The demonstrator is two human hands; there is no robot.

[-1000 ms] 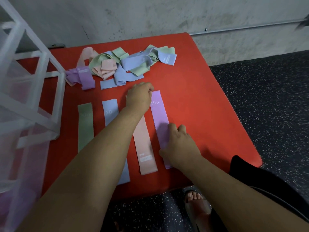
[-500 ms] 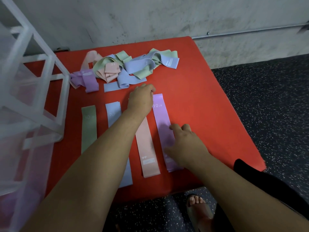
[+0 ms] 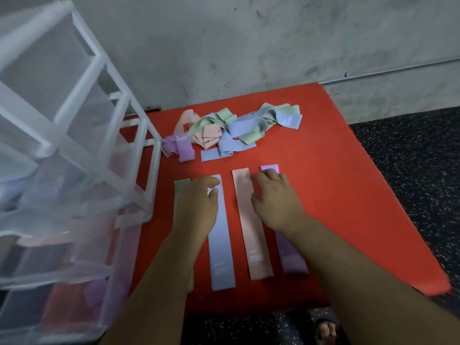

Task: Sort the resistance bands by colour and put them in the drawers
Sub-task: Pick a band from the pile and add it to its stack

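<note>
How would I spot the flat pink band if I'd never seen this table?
On the red table, nearer the person than the tangled heap of bands, four bands lie flat in a row. The pink band is third from the clear drawer unit, between the blue band and the purple band. It is the only pink one lying straight; the heap's pink ones are crumpled.
</note>
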